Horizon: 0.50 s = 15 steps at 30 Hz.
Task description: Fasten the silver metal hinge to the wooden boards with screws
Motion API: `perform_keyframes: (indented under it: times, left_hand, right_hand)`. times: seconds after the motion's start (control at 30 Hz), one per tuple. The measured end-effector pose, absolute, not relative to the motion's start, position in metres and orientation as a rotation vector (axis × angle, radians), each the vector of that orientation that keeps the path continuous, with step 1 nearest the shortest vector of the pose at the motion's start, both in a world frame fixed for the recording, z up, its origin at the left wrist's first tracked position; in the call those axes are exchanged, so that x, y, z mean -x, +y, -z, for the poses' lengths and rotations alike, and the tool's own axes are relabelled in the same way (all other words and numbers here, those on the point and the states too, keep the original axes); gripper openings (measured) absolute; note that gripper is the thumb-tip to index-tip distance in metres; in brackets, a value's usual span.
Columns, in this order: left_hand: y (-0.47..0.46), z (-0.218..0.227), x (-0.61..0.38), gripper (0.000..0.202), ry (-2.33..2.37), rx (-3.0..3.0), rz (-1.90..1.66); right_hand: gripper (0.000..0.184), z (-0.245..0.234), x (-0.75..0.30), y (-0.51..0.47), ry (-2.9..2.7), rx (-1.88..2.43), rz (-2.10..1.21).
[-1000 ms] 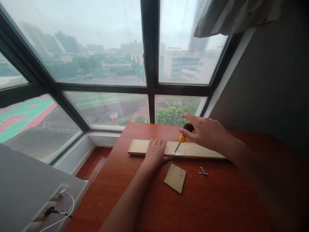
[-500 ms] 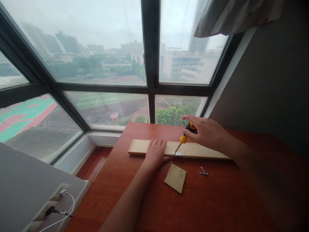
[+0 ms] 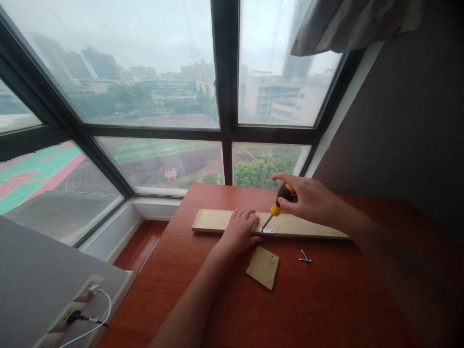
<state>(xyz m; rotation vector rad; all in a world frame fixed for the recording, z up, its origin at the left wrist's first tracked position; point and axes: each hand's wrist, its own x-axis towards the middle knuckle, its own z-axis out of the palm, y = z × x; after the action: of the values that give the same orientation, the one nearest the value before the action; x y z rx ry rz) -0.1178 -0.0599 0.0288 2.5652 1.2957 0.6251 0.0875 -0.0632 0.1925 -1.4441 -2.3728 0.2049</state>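
A long pale wooden board (image 3: 308,226) lies across the reddish-brown table. Near its middle, at the front edge, sits a small silver metal plate with holes (image 3: 268,231), perhaps a hinge leaf. My right hand (image 3: 302,194) is wrapped round the black and yellow handle of a screwdriver (image 3: 275,210), tilted with its tip at the plate's left end. Holding the board down just left of the plate is my left hand (image 3: 238,231), fingers over the top and thumb by the front edge. In front lies a small wooden piece with two holes (image 3: 263,268).
Two or so screws (image 3: 305,257) lie right of the small wooden piece on the table (image 3: 326,304). Windows (image 3: 155,159) stand behind the table, and a wall rises at the right. Power sockets (image 3: 74,311) with plugged-in cables are at lower left.
My left hand has slid right along the board, closer to the metal plate. The screwdriver tip stays at the plate, with my right hand nearly unmoved.
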Motion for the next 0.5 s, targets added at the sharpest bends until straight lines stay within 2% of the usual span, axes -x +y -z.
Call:
perform_keyframes:
  times: [0.17,0.5]
  left_hand:
    - [-0.0597,-0.0264,0.1148,0.02,1.165,-2.454,-0.751]
    - [-0.0559,-0.0226,0.1107,0.018,1.165,-2.363,-0.799]
  right_hand:
    - [0.051,-0.1917,-0.0894,-0.0627,-2.367,1.459,-0.214]
    - [0.054,-0.192,-0.0906,-0.0635,-2.364,1.361,-0.337]
